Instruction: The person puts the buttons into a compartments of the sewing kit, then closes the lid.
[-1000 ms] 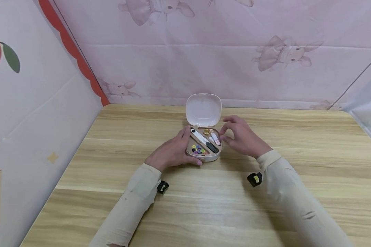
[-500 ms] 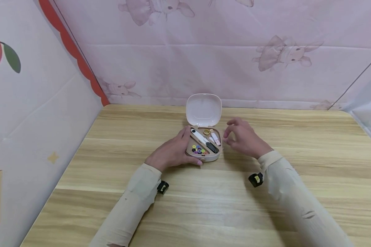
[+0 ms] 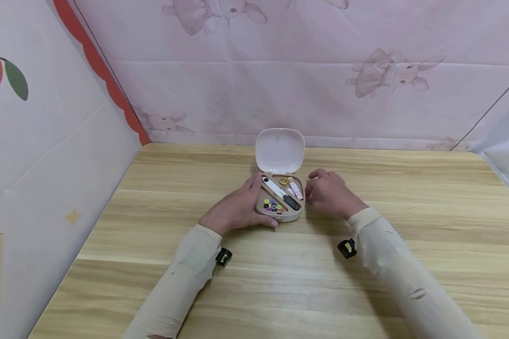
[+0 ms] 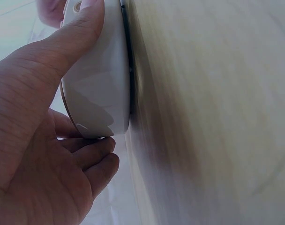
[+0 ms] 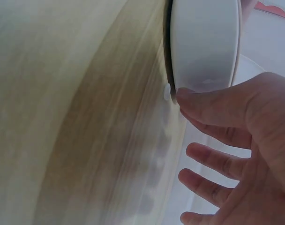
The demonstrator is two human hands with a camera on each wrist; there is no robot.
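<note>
A small white case (image 3: 290,217) stands on the table with its lid (image 3: 280,150) raised. My left hand (image 3: 236,207) grips its left side, thumb across the front and fingers round the back in the left wrist view. Inside lie a white tool with a black end (image 3: 290,202), a gold ring (image 3: 283,181), a white-and-pink slim piece (image 3: 296,189) and several small coloured round pieces (image 3: 272,205). My right hand (image 3: 332,195) is low at the case's right side. In the right wrist view, its thumb and index finger come close together near a tiny white piece (image 5: 167,92) on the table; other fingers are spread loosely.
The wooden table (image 3: 152,179) runs under both forearms. A pink rabbit-print backdrop (image 3: 305,94) rises behind its far edge, close behind the raised lid. A white printed wall sheet (image 3: 59,155) stands along the left side.
My right hand drew away from the case's right rim to the right, then lowered beside it toward the table. The left hand and the case stayed in place.
</note>
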